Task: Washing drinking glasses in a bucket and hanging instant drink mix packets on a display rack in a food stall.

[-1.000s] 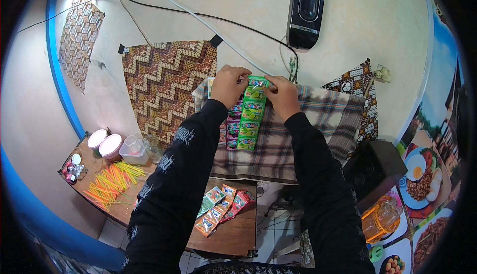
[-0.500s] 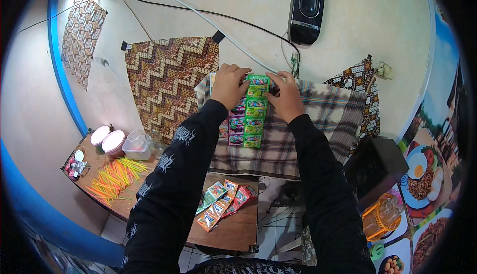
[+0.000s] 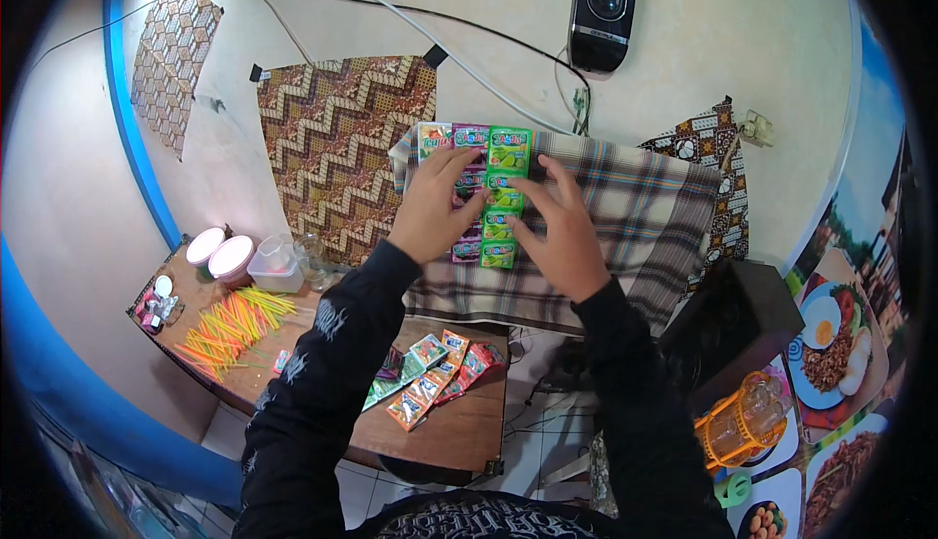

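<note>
A strip of green sachets (image 3: 509,153) hangs down the front of a plaid cloth (image 3: 611,182). Directly left of it is a strip of purple sachets (image 3: 471,136), and left of that the top of a pale sachet with orange print (image 3: 434,135) shows. My left hand (image 3: 430,205) lies over the purple strip, its fingers spread and its thumb by the green strip's left edge. My right hand (image 3: 565,236) is at the green strip's right side, fingers apart, fingertips over its middle sachets. Neither hand grips anything; parts of both strips are covered by my fingers.
Below, a wooden table (image 3: 391,446) bears loose sachet strips (image 3: 430,383), yellow and orange straws (image 3: 230,329) and lidded tubs (image 3: 233,258). A black box (image 3: 733,319) stands at right, beside an orange rack of glasses (image 3: 747,422). Cables cross the wall.
Both hands have let go of the green strip's top and come down along it, fingers spreading. The strip stays hanging. The view has shifted slightly.
</note>
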A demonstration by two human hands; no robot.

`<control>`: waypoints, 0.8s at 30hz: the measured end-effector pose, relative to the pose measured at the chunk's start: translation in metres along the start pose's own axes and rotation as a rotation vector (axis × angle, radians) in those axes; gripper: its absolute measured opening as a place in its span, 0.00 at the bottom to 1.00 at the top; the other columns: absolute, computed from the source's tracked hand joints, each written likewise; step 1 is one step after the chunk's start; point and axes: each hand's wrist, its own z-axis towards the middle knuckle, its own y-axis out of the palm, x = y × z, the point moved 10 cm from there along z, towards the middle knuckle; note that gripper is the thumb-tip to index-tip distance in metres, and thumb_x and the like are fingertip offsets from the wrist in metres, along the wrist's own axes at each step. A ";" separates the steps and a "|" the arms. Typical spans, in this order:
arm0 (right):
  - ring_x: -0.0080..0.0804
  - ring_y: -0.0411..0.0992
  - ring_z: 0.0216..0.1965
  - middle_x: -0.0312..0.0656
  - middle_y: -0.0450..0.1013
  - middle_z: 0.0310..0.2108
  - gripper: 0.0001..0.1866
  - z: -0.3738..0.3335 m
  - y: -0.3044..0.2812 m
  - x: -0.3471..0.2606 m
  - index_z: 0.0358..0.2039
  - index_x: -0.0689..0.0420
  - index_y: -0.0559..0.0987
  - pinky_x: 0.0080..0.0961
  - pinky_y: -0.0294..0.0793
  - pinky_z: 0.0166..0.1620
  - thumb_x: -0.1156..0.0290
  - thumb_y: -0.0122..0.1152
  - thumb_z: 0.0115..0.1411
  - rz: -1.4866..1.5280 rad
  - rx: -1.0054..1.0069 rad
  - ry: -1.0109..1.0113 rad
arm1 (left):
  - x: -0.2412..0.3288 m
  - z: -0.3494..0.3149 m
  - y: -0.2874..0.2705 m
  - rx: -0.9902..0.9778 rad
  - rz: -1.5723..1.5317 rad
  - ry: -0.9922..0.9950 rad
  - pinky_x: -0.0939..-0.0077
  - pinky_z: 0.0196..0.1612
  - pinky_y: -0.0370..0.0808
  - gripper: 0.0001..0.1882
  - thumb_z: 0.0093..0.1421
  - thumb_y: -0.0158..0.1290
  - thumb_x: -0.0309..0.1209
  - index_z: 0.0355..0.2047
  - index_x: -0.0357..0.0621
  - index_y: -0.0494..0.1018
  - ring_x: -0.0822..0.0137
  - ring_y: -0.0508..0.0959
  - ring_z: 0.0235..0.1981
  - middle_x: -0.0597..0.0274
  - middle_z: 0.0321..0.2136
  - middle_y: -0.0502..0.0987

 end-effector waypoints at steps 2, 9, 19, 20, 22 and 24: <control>0.59 0.66 0.67 0.54 0.64 0.68 0.26 -0.017 0.000 -0.019 0.58 0.53 0.81 0.49 0.68 0.68 0.71 0.75 0.58 0.025 -0.006 -0.002 | 0.015 -0.023 -0.014 0.001 -0.012 -0.057 0.50 0.67 0.69 0.28 0.63 0.65 0.33 0.61 0.35 0.74 0.38 0.74 0.62 0.40 0.57 0.77; 0.59 0.63 0.70 0.55 0.63 0.70 0.25 -0.099 0.029 -0.054 0.57 0.53 0.82 0.50 0.66 0.70 0.71 0.75 0.58 0.221 -0.074 0.156 | 0.043 -0.141 -0.008 -0.052 -0.228 -0.351 0.53 0.62 0.74 0.27 0.64 0.66 0.33 0.61 0.35 0.74 0.39 0.78 0.59 0.38 0.57 0.78; 0.64 0.61 0.71 0.60 0.58 0.73 0.27 -0.276 0.117 -0.062 0.60 0.54 0.80 0.49 0.63 0.71 0.65 0.74 0.61 0.434 -0.461 0.494 | 0.050 -0.372 -0.048 -0.333 -0.120 -0.880 0.59 0.53 0.79 0.18 0.67 0.64 0.34 0.53 0.37 0.81 0.48 0.83 0.51 0.44 0.49 0.83; 0.66 0.60 0.72 0.62 0.55 0.74 0.31 -0.291 0.128 -0.066 0.64 0.53 0.77 0.50 0.63 0.72 0.63 0.75 0.61 0.465 -0.514 0.489 | 0.058 -0.379 -0.055 -0.336 -0.118 -0.894 0.59 0.53 0.79 0.18 0.67 0.64 0.34 0.53 0.37 0.81 0.48 0.83 0.51 0.44 0.49 0.83; 0.66 0.59 0.72 0.63 0.55 0.74 0.33 -0.309 0.146 -0.077 0.65 0.54 0.76 0.50 0.62 0.72 0.62 0.75 0.61 0.460 -0.586 0.495 | 0.061 -0.410 -0.072 -0.289 -0.171 -1.185 0.60 0.50 0.79 0.17 0.67 0.63 0.34 0.51 0.37 0.81 0.47 0.83 0.48 0.47 0.45 0.84; 0.67 0.56 0.73 0.66 0.52 0.74 0.37 -0.323 0.168 -0.090 0.67 0.56 0.72 0.52 0.60 0.72 0.61 0.75 0.60 0.445 -0.683 0.478 | 0.061 -0.424 -0.079 -0.327 -0.023 -1.092 0.60 0.50 0.79 0.16 0.66 0.63 0.33 0.50 0.36 0.81 0.48 0.83 0.48 0.48 0.44 0.84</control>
